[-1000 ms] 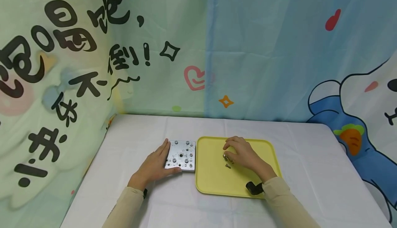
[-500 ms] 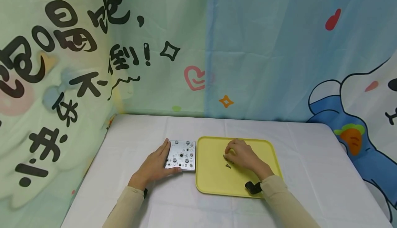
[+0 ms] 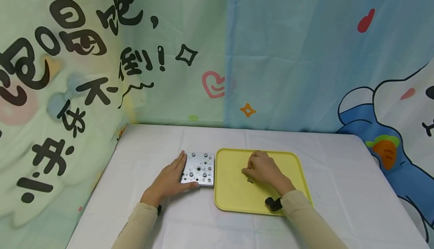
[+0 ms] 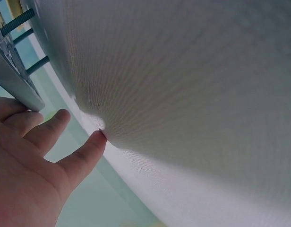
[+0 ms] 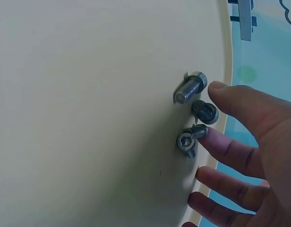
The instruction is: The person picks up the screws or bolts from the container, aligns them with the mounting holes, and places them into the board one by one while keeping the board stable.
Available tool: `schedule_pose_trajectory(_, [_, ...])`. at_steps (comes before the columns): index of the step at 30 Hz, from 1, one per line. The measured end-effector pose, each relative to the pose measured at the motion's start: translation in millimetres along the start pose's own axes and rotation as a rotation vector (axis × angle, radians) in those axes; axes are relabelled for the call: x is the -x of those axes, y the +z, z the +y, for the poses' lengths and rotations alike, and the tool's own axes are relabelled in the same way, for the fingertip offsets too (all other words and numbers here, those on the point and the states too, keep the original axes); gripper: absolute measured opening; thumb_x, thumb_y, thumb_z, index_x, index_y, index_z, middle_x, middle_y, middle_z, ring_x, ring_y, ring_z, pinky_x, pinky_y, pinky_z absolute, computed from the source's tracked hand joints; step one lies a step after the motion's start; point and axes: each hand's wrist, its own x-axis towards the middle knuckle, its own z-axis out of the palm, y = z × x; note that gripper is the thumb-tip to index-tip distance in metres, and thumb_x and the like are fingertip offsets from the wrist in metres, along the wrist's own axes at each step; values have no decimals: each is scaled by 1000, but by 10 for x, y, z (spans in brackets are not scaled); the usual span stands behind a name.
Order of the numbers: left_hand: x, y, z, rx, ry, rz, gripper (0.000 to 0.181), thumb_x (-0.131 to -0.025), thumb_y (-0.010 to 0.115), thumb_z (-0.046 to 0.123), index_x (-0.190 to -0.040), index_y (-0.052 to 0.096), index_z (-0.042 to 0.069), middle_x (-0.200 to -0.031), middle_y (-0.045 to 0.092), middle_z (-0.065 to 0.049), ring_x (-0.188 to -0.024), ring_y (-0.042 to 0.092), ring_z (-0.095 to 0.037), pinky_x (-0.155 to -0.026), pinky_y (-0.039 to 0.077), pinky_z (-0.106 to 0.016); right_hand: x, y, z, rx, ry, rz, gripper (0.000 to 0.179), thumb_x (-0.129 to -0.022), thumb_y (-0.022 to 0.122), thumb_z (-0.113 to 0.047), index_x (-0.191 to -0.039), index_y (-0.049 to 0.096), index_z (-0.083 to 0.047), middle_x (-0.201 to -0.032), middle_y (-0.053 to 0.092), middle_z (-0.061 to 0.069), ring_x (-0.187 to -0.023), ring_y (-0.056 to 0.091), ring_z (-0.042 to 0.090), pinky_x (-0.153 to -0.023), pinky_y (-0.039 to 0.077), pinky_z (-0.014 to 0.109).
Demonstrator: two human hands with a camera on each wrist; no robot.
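A silver metal plate (image 3: 193, 168), set with several bolts and marked around its holes, lies left of the yellow tray (image 3: 232, 200). My left hand (image 3: 171, 179) rests against it, fingers straight along its left edge and thumb at its near edge. Threaded shanks (image 4: 38, 65) stick out below the plate in the left wrist view. Over the tray, my right hand (image 3: 265, 169) has thumb and index finger apart beside a small cluster of socket-head bolts (image 5: 205, 112). The index fingertip is right at a bolt (image 5: 186, 141); the thumb tip is close to another bolt (image 5: 192, 86).
A white cloth (image 3: 190, 219) covers the table under plate and tray. Printed curtains (image 3: 291, 72) stand at the back and left. A black wrist camera (image 3: 273, 204) sits at the right cuff, over the tray's near side.
The right hand drew its fingers together around the bolts, then shifted slightly nearer and spread the thumb away from the index finger. The left hand and plate have stayed put.
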Motion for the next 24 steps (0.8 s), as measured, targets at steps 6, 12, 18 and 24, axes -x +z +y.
schedule_pose_trajectory(6, [-4,7,-6,10,-1,3,114,-67,46,82,-148,16,8,-153,12,-3,-135,22,-20,-103,30,-40,-2,-4,-26,28,1,16,21,-80,70,-36,-67,61,-22,-107,55,10,-103,48,33,-76,43,50])
schedule_pose_trajectory(12, [3,2,-2,9,-5,0,114,-67,48,81,-148,16,8,-153,12,-3,-135,22,-21,-103,30,-41,-10,6,-36,23,10,11,17,-81,68,-31,-67,62,-22,-113,55,12,-106,47,35,-79,43,52])
schedule_pose_trajectory(18, [10,-19,19,18,-18,-16,112,-68,51,79,-148,14,10,-153,11,-2,-135,20,-19,-104,29,-40,-24,27,-41,-4,-1,25,14,-82,65,-28,-70,63,-22,-114,55,11,-107,47,33,-79,43,52])
schedule_pose_trajectory(24, [8,-17,15,13,-17,-12,111,-68,52,78,-148,15,9,-153,11,-1,-135,21,-19,-103,29,-40,-36,13,-89,-7,-25,78,14,-81,63,-26,-68,61,-24,-111,56,10,-105,49,32,-77,44,50])
